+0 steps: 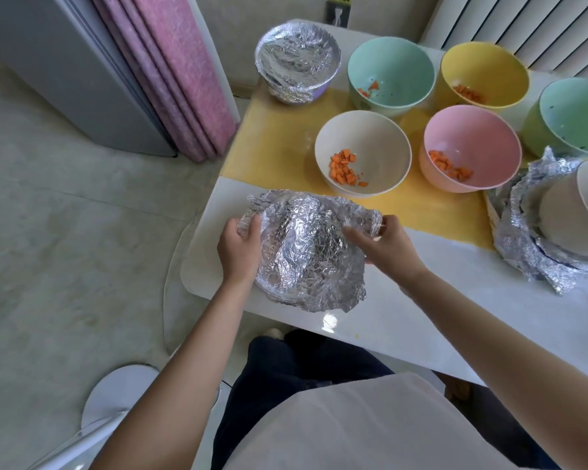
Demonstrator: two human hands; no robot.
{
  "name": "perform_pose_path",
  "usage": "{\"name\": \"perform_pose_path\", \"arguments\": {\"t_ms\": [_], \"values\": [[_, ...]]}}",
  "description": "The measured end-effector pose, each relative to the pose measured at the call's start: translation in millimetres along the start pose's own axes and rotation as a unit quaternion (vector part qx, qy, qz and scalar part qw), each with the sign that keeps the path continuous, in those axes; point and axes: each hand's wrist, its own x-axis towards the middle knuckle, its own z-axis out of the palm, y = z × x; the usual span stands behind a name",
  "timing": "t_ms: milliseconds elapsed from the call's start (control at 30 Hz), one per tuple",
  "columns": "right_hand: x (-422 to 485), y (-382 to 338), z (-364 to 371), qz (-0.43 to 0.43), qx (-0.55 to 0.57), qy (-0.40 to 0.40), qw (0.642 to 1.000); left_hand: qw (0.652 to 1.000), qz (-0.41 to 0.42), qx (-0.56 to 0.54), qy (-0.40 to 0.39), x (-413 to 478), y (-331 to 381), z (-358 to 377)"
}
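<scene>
A crumpled sheet of aluminium foil [306, 249] lies draped over a bowl near the front left corner of the white table [455, 293]; the bowl under it is almost fully hidden. My left hand [238, 245] grips the foil's left edge, fingers curled round it. My right hand [384, 245] pinches the foil's right edge. A foil-covered bowl [297, 61] stands at the table's far left corner.
On a yellow mat [431, 212] stand a cream bowl [363, 152], a pink bowl [470, 147], a mint bowl [391, 74] and a yellow bowl [484, 74], each with diced carrot. A green bowl [571, 117] and foil-wrapped bowls [557, 239] sit at right. A white stool [119, 395] is below left.
</scene>
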Motion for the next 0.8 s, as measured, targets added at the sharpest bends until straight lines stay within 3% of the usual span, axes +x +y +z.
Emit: {"name": "perform_pose_path", "arguments": {"t_ms": [167, 367, 533, 800], "values": [[-15.8, 10.6, 9.1, -0.025, -0.028, 0.008, 0.999, 0.997, -0.037, -0.056, 0.048, -16.2, 0.5, 5.2], [-12.0, 18.6, 16.4, -0.049, -0.061, 0.031, 0.996, 0.970, -0.175, -0.169, 0.024, -6.4, -6.4, 1.2], [-10.1, 28.8, 17.5, -0.034, 0.011, -0.009, 0.999, 0.946, -0.235, -0.221, -0.011, -1.8, -10.5, -0.8], [-8.7, 39.6, 16.7, 0.006, 0.129, -0.110, 0.986, 0.932, -0.264, -0.245, -0.044, -1.6, -12.3, 0.2]]}}
